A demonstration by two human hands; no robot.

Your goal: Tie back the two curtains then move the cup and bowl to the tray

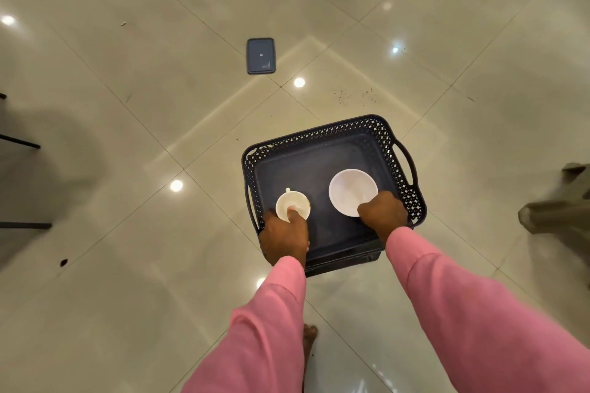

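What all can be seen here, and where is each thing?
basket tray: one, dark navy, on the floor at centre
cup: one, white, inside the tray, left side
bowl: one, white, inside the tray, right side
lid: one, dark, flat on the floor farther off
floor: glossy beige tiles
left hand: one, pink sleeve, fingers on the cup's rim
right hand: one, pink sleeve, gripping the bowl's near rim
foot: one, bare, between the arms

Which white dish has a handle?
The cup, the smaller one under the left hand; its handle points away. The bowl has none.
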